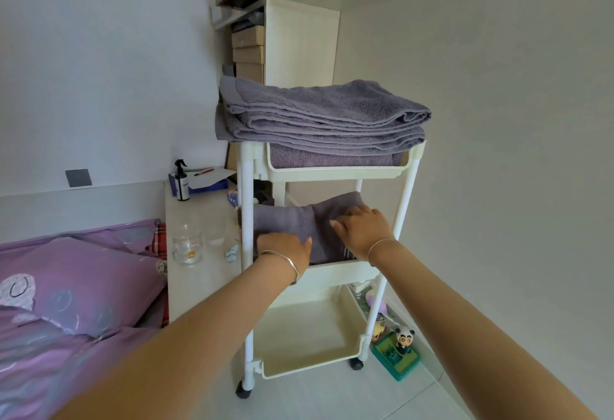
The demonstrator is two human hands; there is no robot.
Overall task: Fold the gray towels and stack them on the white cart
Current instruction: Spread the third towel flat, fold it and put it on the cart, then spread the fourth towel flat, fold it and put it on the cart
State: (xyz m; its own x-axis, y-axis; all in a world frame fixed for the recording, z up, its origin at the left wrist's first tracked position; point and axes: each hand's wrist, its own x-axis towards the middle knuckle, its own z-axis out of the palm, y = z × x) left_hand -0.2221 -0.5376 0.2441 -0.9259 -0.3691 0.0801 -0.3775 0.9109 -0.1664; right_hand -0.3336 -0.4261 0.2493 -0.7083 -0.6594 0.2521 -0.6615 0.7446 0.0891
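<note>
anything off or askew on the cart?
Top towel stack overhangs the top tray's left rim on the white cart. The middle-shelf towel lies rumpled, poking left past the post, under the left hand and right hand.

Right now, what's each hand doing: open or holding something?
Left hand: on the middle-shelf towel, grip cannot be told.
Right hand: open, pressing that towel.

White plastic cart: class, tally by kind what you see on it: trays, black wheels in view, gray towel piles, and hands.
White plastic trays: 3
Black wheels in view: 2
Gray terry towel piles: 2, one on the top tray, one on the middle tray
Hands on the middle pile: 2, left hand and right hand
Total: 9
</note>
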